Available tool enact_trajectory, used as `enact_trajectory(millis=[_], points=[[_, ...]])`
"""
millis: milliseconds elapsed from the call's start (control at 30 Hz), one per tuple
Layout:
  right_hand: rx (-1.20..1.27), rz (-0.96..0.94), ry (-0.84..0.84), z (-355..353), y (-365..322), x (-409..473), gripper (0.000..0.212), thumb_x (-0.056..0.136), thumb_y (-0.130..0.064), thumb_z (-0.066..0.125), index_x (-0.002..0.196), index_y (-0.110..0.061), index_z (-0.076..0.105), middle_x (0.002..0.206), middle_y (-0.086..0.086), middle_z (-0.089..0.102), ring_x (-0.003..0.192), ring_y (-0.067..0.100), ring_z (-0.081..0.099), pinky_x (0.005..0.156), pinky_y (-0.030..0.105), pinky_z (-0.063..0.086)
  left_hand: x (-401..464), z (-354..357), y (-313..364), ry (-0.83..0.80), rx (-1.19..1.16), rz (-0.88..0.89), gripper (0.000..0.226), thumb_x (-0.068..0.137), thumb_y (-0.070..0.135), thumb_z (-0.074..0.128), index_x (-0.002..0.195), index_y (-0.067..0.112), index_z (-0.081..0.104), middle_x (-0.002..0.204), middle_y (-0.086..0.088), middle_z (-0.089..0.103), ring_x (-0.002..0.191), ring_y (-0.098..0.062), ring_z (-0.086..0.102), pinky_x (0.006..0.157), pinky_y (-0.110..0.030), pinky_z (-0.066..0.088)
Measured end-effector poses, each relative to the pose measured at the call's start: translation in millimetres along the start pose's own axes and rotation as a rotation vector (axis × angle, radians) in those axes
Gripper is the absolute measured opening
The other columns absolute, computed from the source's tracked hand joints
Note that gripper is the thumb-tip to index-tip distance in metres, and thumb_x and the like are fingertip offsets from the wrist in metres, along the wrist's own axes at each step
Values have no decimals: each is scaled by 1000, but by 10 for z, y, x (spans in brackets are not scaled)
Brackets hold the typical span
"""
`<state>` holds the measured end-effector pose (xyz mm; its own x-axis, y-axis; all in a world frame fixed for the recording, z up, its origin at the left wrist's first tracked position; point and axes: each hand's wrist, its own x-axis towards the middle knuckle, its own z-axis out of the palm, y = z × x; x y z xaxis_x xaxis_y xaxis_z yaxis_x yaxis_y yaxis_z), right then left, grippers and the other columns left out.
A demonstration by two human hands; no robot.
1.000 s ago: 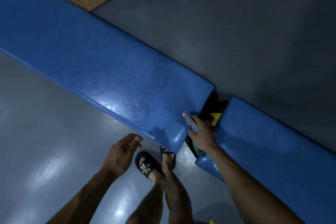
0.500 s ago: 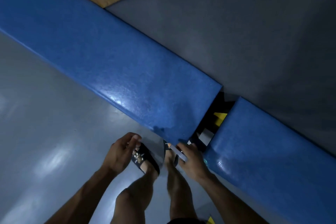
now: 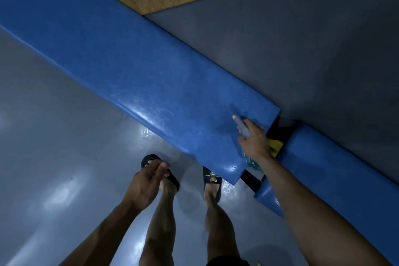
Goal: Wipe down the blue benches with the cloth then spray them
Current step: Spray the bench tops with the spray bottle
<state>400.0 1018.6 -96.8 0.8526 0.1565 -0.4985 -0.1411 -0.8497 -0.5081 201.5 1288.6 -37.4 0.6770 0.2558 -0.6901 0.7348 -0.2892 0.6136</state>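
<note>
Two blue benches [image 3: 133, 67] run diagonally, a gap between them on the right; the right hand [image 3: 254, 142] grips a spray bottle [image 3: 243, 127] over the long bench's right end, while the left hand [image 3: 146, 183] hangs loosely curled, holding nothing

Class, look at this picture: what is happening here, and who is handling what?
A person stands beside a long blue bench. Their right hand grips a spray bottle, its orange-tipped nozzle aimed across the bench's near end. The left hand hangs loosely curled above the grey floor, holding nothing. A second blue bench continues past a gap. No cloth shows.
</note>
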Motion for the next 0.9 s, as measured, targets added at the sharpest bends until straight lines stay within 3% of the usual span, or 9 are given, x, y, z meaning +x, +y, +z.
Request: enact_trajectory(millis=[133,233,300,500,667,800,900], points=[[2,121,35,4,-170,68,34,79,-10,62,111,-21,58,101,-7,58,102,34,55,88,52,52,110,-215,-25,-24,8,42,30,103,42,40,95,34,67,91,9,72,88,-7,66,78,-28,51],[-55,72,-95,165,-297,-172,42,79,-13,60,118,-28,55,108,-1,62,99,34,57,85,50,52,166,-368,-22,-38,-10,62,31,103,47,40,95,35,67,91,9,72,84,-4,66,74,-25,50],[-138,30,-180,382,-398,-396,43,80,-12,60,119,-30,55,102,2,62,98,33,57,86,48,50,187,-464,-25,-51,-6,69,32,97,51,37,96,37,66,92,9,73,84,-5,67,73,-24,50],[-164,-41,-300,943,-588,-896,42,81,-8,68,114,-28,53,99,-13,51,108,22,50,90,47,45,266,-771,-148,-90,20,42,29,106,30,38,100,36,66,98,10,73,91,-6,68,76,-26,51],[-224,26,-179,890,-796,-733,33,85,-11,64,113,-25,54,99,-8,54,105,22,50,79,35,28,377,-1021,-273,-91,4,8,27,104,26,41,101,34,66,95,14,74,91,-6,69,75,-27,48],[-68,174,18,600,-872,-236,51,79,-14,63,124,-35,52,110,-3,63,106,26,57,92,47,45,426,-1220,-253,-89,17,28,26,104,23,43,98,31,67,90,20,72,85,2,67,72,-21,47],[16,238,127,341,-883,158,60,71,-25,56,130,-37,50,111,-12,63,105,31,60,89,52,50,472,-1323,-247,-88,13,43,26,104,23,43,98,30,67,91,11,72,82,-1,66,70,-17,49]])
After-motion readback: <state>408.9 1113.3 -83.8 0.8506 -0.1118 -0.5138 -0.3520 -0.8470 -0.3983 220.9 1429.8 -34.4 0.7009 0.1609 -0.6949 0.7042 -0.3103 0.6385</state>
